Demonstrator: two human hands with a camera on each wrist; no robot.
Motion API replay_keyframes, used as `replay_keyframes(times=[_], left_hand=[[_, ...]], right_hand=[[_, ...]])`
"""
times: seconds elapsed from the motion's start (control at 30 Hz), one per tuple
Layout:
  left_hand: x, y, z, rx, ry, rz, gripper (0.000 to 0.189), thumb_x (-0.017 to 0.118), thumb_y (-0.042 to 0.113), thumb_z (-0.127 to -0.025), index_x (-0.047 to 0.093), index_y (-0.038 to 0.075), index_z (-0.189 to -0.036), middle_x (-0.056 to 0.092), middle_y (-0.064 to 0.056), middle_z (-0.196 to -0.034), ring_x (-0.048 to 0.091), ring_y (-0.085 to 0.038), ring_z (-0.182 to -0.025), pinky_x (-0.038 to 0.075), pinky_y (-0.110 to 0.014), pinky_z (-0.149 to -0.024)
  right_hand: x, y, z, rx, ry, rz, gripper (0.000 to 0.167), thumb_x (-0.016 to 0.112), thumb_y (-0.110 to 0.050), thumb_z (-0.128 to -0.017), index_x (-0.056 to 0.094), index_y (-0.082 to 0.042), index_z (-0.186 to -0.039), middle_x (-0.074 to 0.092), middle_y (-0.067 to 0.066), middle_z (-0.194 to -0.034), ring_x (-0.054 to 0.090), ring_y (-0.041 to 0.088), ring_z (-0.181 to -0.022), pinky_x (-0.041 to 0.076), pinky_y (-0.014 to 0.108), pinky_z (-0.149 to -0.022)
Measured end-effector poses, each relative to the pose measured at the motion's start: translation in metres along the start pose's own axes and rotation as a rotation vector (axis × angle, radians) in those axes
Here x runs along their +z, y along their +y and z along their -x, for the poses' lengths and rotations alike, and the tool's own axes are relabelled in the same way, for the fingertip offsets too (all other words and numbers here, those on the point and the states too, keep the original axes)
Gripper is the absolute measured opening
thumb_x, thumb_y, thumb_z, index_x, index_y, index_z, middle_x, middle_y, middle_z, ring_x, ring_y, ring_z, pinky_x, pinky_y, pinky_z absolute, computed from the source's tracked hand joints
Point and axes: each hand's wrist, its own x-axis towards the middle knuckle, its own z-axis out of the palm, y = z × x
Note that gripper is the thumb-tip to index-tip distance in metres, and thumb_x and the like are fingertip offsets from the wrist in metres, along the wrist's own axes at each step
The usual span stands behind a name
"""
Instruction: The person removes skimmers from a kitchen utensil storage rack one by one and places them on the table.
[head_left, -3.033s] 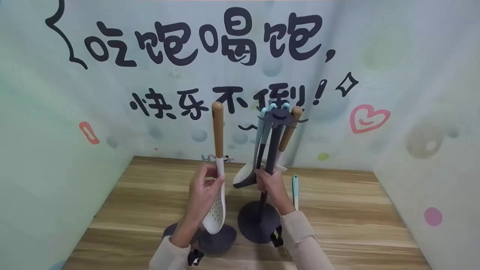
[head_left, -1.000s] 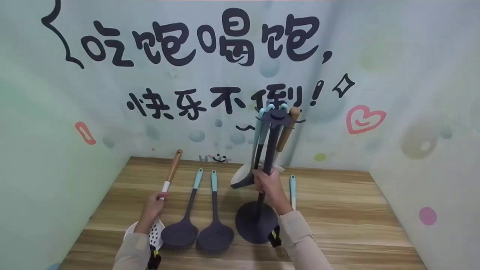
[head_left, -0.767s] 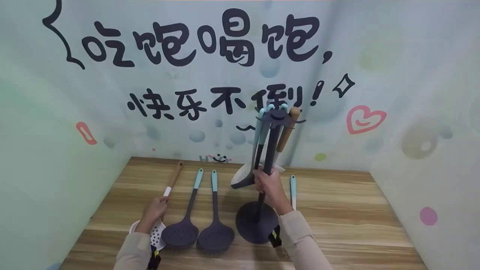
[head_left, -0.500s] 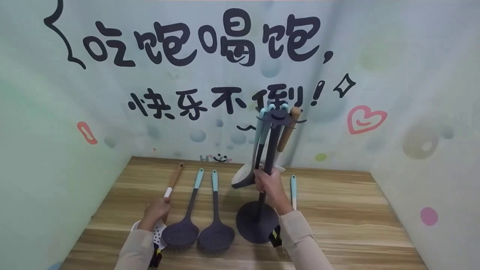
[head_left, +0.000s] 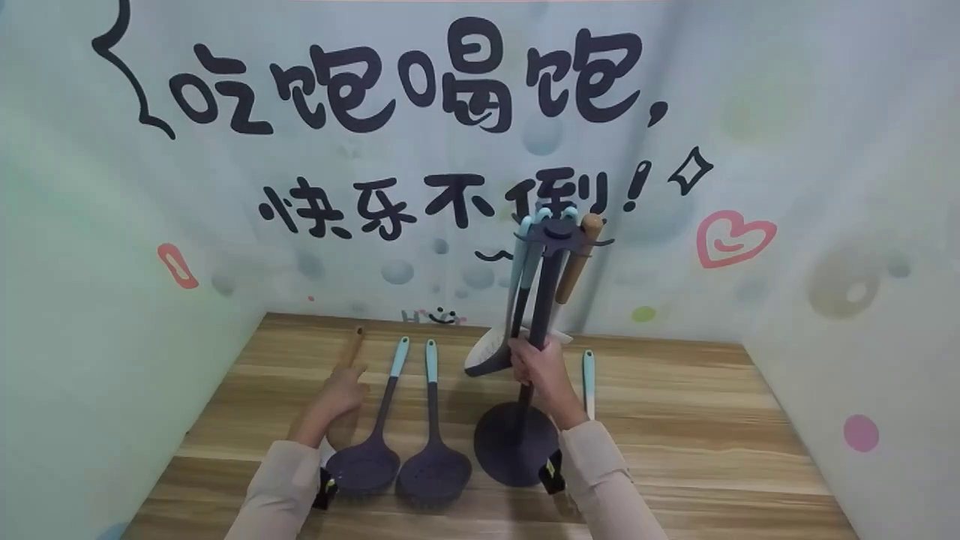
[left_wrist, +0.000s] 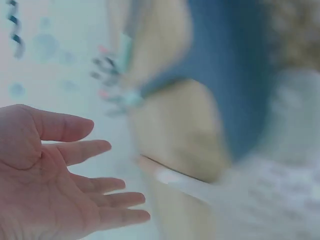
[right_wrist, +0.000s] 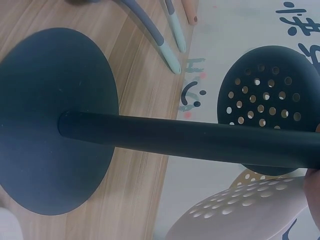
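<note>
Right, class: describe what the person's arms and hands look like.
The left sleeve and right sleeve are plain pale beige with broad cuffs. A black-and-yellow device shows by each wrist. The left hand and right hand wear no gloves.

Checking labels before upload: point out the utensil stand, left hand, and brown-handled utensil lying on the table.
Utensil stand [head_left: 545, 300]: head view, on its dark upright post.
Left hand [left_wrist: 55, 190]: left wrist view, on the palm.
Brown-handled utensil [head_left: 352, 348]: head view, on its handle.
</note>
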Motion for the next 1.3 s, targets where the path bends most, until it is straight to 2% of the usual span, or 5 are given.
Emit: replay_keyframes(times=[0.03, 0.23, 0.6, 0.93, 1.3], left_hand=[[-0.005, 0.027, 0.007, -0.033, 0.002, -0.020, 0.055, 0.043, 0.002, -0.088, 0.030, -0.008, -0.140, 0.018, -0.036, -0.146, 0.029, -0.049, -0.129, 0.039, -0.053, -0.094], [-0.009, 0.105, 0.020, 0.152, 0.077, 0.075, 0.057, 0.046, 0.006, -0.092, 0.024, -0.002, -0.145, 0.015, -0.032, -0.148, 0.015, -0.047, -0.137, 0.020, -0.057, -0.109], [0.021, 0.186, 0.011, 0.545, 0.195, 0.412, 0.047, 0.050, 0.008, -0.095, 0.038, 0.007, -0.140, 0.050, -0.015, -0.135, 0.047, -0.027, -0.126, 0.038, -0.040, -0.104], [0.037, 0.213, -0.011, 0.579, 0.340, 0.489, 0.023, 0.052, 0.018, -0.095, 0.058, 0.007, -0.114, 0.066, -0.008, -0.104, 0.062, -0.018, -0.100, 0.050, -0.032, -0.087], [0.023, 0.202, -0.017, 0.635, 0.494, 0.230, 0.015, 0.048, 0.009, -0.096, 0.055, 0.006, -0.109, 0.061, -0.010, -0.097, 0.060, -0.020, -0.089, 0.052, -0.034, -0.078]], right_hand=[[0.000, 0.000, 0.000, -0.002, 0.000, 0.006, 0.036, 0.049, -0.004, -0.088, 0.036, -0.010, -0.055, 0.033, -0.007, -0.044, 0.028, 0.007, -0.039, 0.022, 0.024, -0.041], [-0.001, 0.000, 0.000, -0.014, -0.012, 0.010, 0.035, 0.049, -0.005, -0.088, 0.037, -0.011, -0.056, 0.034, -0.007, -0.045, 0.030, 0.006, -0.039, 0.023, 0.025, -0.042], [-0.002, 0.000, 0.003, -0.043, -0.040, 0.021, 0.034, 0.050, -0.007, -0.090, 0.039, -0.011, -0.059, 0.036, -0.008, -0.046, 0.032, 0.007, -0.041, 0.024, 0.024, -0.043], [0.001, -0.002, 0.002, -0.028, 0.004, -0.013, 0.034, 0.049, -0.003, -0.089, 0.037, -0.010, -0.057, 0.035, -0.007, -0.044, 0.029, 0.006, -0.038, 0.022, 0.022, -0.040], [0.002, -0.003, 0.002, 0.006, 0.012, -0.001, 0.035, 0.049, -0.004, -0.088, 0.037, -0.012, -0.056, 0.034, -0.007, -0.044, 0.029, 0.007, -0.039, 0.023, 0.023, -0.040]])
